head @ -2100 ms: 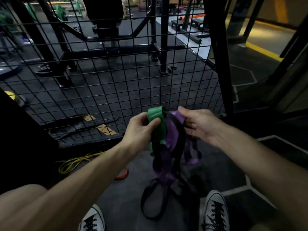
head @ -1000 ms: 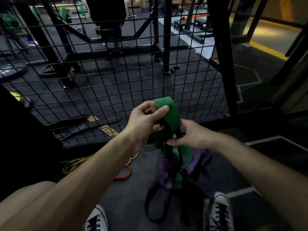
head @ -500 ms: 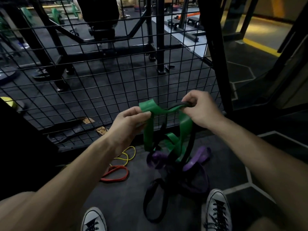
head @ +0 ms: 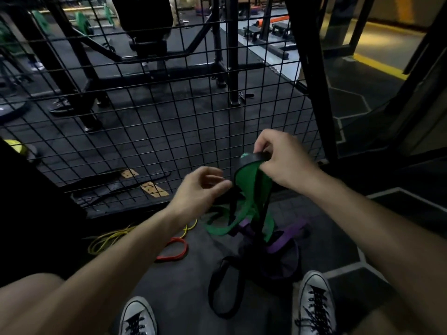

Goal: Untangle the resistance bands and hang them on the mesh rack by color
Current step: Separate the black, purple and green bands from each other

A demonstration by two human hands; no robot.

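Observation:
My right hand (head: 284,160) pinches the top of a black band (head: 257,156) together with a green band (head: 251,180), lifted in front of the black mesh rack (head: 169,117). The green band hangs down in loops, and the black band runs down to a loop on the floor. A purple band (head: 286,236) lies knotted with them at the bottom. My left hand (head: 202,188) hovers just left of the tangle, fingers half curled and apart, with nothing visibly held. A red band (head: 174,250) and a yellow band (head: 108,238) lie loose on the floor to the left.
My two white-toed sneakers (head: 314,302) stand on the dark rubber floor below the tangle. A thick black post (head: 312,81) borders the mesh on the right. Gym machines and another person's shoe (head: 60,108) are behind the mesh.
My left hand has let go of the green band and drawn back. My right hand keeps the black and green bands raised. Earlier the purple band was also held up; it has dropped low.

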